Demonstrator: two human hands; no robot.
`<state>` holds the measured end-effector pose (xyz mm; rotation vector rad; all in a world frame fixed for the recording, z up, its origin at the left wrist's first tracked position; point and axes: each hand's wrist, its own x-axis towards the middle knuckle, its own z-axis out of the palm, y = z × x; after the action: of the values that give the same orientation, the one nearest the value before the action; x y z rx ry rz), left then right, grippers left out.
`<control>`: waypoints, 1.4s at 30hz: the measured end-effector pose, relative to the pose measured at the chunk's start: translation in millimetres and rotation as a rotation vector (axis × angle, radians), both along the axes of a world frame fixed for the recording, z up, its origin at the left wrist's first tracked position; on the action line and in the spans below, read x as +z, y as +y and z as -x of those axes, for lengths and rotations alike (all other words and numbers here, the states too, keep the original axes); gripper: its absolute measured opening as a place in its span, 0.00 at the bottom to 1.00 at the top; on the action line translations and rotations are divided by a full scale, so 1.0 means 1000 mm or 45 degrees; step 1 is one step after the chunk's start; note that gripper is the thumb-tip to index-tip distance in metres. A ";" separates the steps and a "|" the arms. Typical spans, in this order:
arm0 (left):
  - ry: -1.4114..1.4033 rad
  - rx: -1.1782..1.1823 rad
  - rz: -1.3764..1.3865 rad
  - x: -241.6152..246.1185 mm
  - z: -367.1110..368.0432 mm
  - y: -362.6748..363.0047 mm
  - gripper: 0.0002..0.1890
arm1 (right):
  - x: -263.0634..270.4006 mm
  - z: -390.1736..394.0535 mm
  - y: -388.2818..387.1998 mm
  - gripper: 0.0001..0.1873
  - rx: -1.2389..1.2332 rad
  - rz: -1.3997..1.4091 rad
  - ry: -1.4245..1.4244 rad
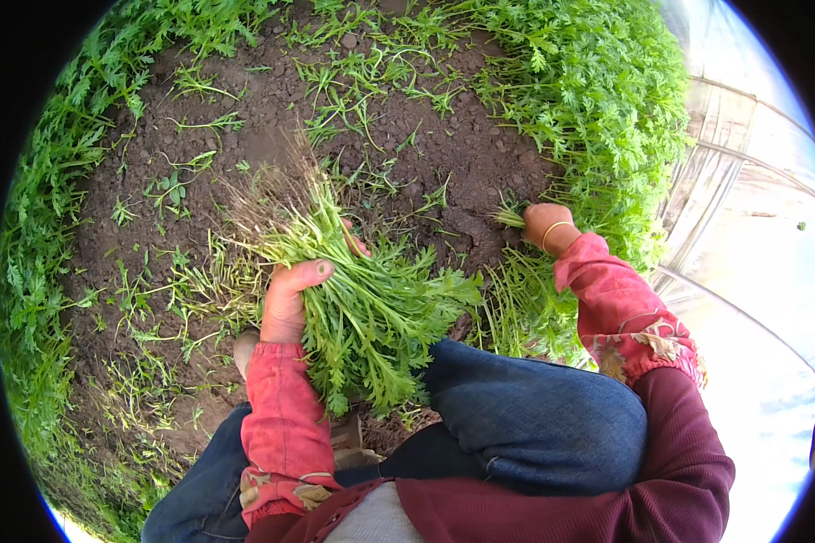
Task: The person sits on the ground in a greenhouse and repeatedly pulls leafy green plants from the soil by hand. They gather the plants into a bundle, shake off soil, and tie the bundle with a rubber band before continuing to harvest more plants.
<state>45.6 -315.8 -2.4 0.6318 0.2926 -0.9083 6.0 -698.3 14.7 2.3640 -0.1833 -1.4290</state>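
Note:
My left hand (pixel 291 295) is wrapped around a thick bunch of leafy greens (pixel 380 305) with lobed leaves, like garland chrysanthemum. Its pale stems and thin, soil-coloured roots (pixel 272 210) point up and away, while the leaves hang towards my knee. My right hand (pixel 547 227), with a yellow band at the wrist, is a fist low over the soil at the edge of the standing crop. A small tuft of green stems (pixel 511 214) sticks out of its left side. The fingers' undersides and the rest of that tuft are hidden.
Dense standing greens (pixel 584 88) grow at the right, with more greens (pixel 47 224) along the left. Loose sprigs (pixel 353 88) litter the brown soil (pixel 265 136). Plastic sheeting (pixel 740 224) rises at the far right. My bent jeans-clad knee (pixel 543 414) is below the bunch.

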 end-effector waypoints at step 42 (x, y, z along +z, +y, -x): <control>-0.012 -0.054 -0.111 0.005 0.002 -0.006 0.36 | -0.001 0.022 -0.064 0.17 -0.428 -0.034 -0.123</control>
<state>43.5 -321.9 2.4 0.7251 0.3124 -0.9367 -16.4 -762.7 14.1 2.5134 -0.6163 -1.4658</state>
